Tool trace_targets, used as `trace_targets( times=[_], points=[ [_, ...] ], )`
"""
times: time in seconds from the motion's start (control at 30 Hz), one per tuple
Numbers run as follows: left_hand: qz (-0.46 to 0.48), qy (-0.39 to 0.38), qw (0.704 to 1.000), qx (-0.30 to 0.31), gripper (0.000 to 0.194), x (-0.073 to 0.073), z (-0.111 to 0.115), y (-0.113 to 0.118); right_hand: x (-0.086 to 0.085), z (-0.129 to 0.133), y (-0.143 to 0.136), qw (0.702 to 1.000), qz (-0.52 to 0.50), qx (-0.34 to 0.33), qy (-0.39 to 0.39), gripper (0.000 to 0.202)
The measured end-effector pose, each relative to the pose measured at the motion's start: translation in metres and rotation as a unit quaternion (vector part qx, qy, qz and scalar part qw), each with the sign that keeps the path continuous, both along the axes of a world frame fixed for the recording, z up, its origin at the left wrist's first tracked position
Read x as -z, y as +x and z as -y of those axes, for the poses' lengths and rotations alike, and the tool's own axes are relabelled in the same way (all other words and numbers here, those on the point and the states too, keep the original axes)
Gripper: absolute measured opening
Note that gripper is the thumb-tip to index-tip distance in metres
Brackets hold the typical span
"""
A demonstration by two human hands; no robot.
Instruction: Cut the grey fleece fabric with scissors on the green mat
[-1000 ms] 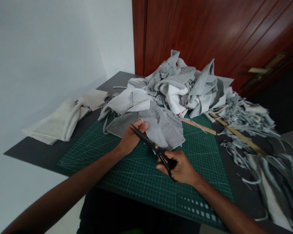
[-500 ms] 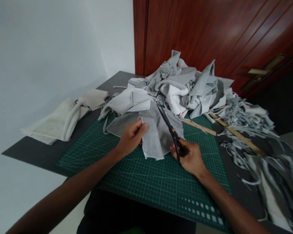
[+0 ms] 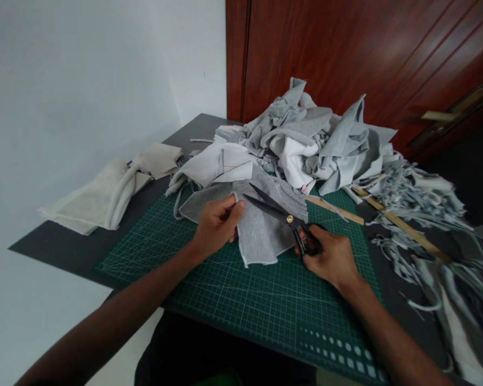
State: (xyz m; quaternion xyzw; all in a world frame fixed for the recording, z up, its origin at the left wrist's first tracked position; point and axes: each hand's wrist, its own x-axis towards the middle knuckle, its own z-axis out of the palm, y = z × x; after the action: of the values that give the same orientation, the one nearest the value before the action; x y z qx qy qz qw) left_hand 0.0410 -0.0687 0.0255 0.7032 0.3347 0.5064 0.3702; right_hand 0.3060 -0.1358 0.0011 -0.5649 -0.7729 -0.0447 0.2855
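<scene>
Between thumb and fingers, my left hand (image 3: 218,225) pinches the edge of a grey piece of fabric (image 3: 261,236), whose lower part hangs down over the green cutting mat (image 3: 241,305). My right hand (image 3: 330,254) grips the black handles of a pair of scissors (image 3: 290,219). The scissor blades are parted and point left, over the grey fabric, with the lower tip close to my left thumb. From here I cannot tell whether either blade touches the cloth.
Behind the mat rises a heap of grey and white fabric (image 3: 309,134). Cream cloth pieces (image 3: 92,198) lie at the left. Wooden strips (image 3: 410,230) and a tangle of thin scraps (image 3: 422,193) are on the right. A brown door (image 3: 326,48) stands behind the table.
The scissors have turned from steep and nearly shut to parted blades pointing left, nearer my left thumb. My left hand keeps its pinch on the fabric. The view has shifted slightly.
</scene>
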Motion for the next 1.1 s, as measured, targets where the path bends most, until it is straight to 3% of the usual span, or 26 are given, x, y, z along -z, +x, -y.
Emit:
trace_targets(
  times=[0.13,0.33,1.1],
  points=[
    [-0.008,0.007,1.0,-0.016,0.041,-0.0024,0.0001,-0.0017,-0.0041,-0.0007,0.0033,0.999,0.033,-0.006,0.037,0.016],
    [-0.037,0.106,0.992,-0.054,0.045,-0.007,-0.0024,-0.0035,-0.0055,0.0005,0.0044,0.998,0.06,0.008,0.029,0.013],
    [-0.05,0.076,0.995,-0.046,0.042,-0.0029,-0.0048,-0.0036,-0.0027,0.0008,0.0057,0.994,0.1,0.011,0.036,0.01]
  ],
)
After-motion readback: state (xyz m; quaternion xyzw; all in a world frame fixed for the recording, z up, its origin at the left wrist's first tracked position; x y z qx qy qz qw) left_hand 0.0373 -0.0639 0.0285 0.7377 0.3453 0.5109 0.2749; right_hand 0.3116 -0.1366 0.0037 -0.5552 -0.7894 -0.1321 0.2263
